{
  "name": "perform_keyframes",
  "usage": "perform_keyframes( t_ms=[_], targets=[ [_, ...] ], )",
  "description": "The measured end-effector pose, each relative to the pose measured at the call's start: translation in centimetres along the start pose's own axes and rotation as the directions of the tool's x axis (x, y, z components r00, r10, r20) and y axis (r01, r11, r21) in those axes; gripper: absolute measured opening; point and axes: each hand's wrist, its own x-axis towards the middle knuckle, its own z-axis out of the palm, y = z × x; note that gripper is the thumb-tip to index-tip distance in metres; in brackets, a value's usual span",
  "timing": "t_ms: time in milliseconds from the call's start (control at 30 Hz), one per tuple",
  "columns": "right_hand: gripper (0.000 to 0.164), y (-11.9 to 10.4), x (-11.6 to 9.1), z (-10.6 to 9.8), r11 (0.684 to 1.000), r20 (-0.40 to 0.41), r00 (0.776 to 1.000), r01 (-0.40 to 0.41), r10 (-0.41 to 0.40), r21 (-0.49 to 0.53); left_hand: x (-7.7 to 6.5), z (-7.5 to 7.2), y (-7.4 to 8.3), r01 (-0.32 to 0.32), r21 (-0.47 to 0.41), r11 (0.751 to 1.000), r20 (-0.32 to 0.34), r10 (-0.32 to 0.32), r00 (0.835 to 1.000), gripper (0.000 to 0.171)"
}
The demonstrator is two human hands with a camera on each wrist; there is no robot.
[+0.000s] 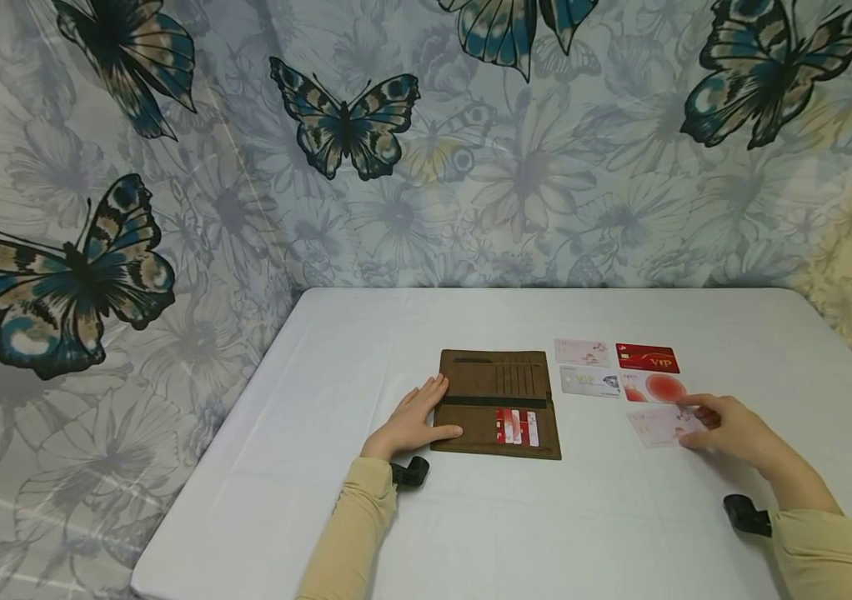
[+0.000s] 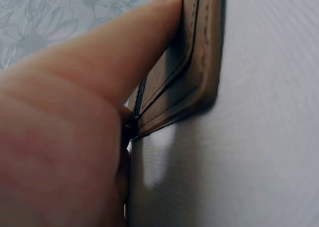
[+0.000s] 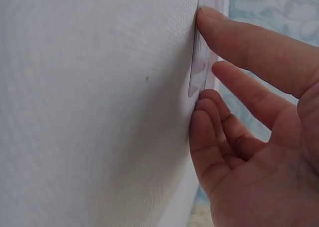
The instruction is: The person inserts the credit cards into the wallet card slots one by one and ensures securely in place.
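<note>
A brown wallet (image 1: 463, 426) lies spread out on the white table, with several red and white cards (image 1: 518, 427) in its lower slots. My left hand (image 1: 409, 423) rests on the wallet's left side, fingers straight and thumb on the lower panel; in the left wrist view the thumb (image 2: 134, 42) lies over its stitched edge. Right of the wallet, my right hand (image 1: 734, 429) pinches a pale pink card (image 1: 654, 426) near its right end, between thumb and index finger. The right wrist view shows this card (image 3: 200, 62) nearly edge-on, the other fingers curled beside it.
Beyond the pink card, a pale floral card (image 1: 581, 352), a silver VIP card (image 1: 589, 381), a red VIP card (image 1: 647, 358) and a white-and-red card (image 1: 653, 387) lie in two rows. A butterfly-print cloth (image 1: 411, 225) hangs behind the table (image 1: 546, 533).
</note>
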Motion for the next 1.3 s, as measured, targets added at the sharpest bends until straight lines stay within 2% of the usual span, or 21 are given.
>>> perform_keyframes(
  t_ms=[200,400,700,967,1300],
  targets=[
    [0.07,-0.2,-0.1,-0.1,0.999,0.029,0.999,-0.04,0.04,0.001,-0.1,0.1,0.0,-0.002,-0.008,1.0,-0.001,0.002,1.0,0.09],
    [0.067,-0.3,0.1,0.1,0.999,0.021,0.998,-0.053,0.053,-0.007,-0.1,0.1,-0.1,0.014,0.001,1.0,0.011,-0.014,1.0,0.09],
    [0.068,-0.4,0.2,0.3,0.995,0.032,0.995,-0.096,0.096,-0.011,-0.2,0.1,0.0,0.004,0.009,1.0,0.003,-0.004,1.0,0.089],
    [0.068,-0.8,-0.3,0.2,0.994,0.033,0.994,-0.107,0.106,0.038,-0.1,0.0,0.0,0.006,0.003,1.0,0.006,-0.006,1.0,0.09],
    [0.066,-1.3,-0.8,0.0,0.994,0.034,0.995,-0.096,0.095,0.042,-0.1,-0.1,0.1,0.005,-0.003,1.0,0.007,-0.005,1.0,0.089]
  ],
)
